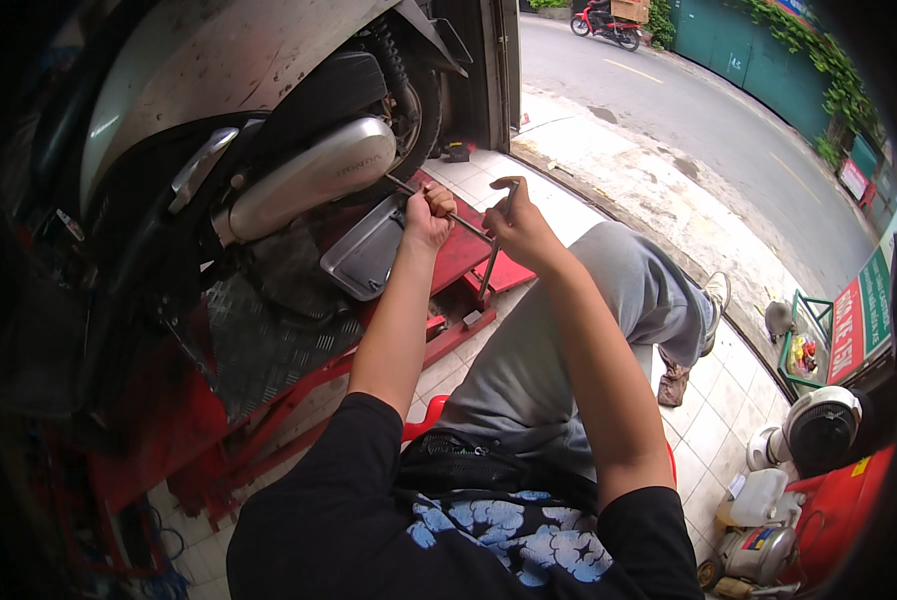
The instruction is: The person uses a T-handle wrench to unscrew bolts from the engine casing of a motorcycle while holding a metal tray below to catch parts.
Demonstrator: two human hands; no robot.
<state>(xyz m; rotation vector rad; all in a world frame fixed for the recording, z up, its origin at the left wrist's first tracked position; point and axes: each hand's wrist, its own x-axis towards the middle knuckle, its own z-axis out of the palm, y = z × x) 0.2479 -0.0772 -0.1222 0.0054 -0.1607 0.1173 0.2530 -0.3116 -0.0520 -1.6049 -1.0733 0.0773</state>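
A T-handle wrench (pixel 489 268) reaches from my hands to the rear end of the scooter's silver side cover (pixel 308 180). My left hand (pixel 429 214) is wrapped round its shaft, a short way from the cover. Further back, my right hand (pixel 520 228) grips the upper part of the cross handle, whose lower end points down toward the red lift. What the wrench tip sits on is too small to make out. Below my left hand, a grey metal tray (pixel 363 252) lies on the lift platform, with a few small dark items at its edge.
The scooter (pixel 218 70) stands on a red lift (pixel 298 395) to my left. Its rear wheel (pixel 426 115) is just beyond my left hand. My bent leg (pixel 538 340) lies close under my right forearm. Containers and a red machine (pixel 848 510) stand at the lower right.
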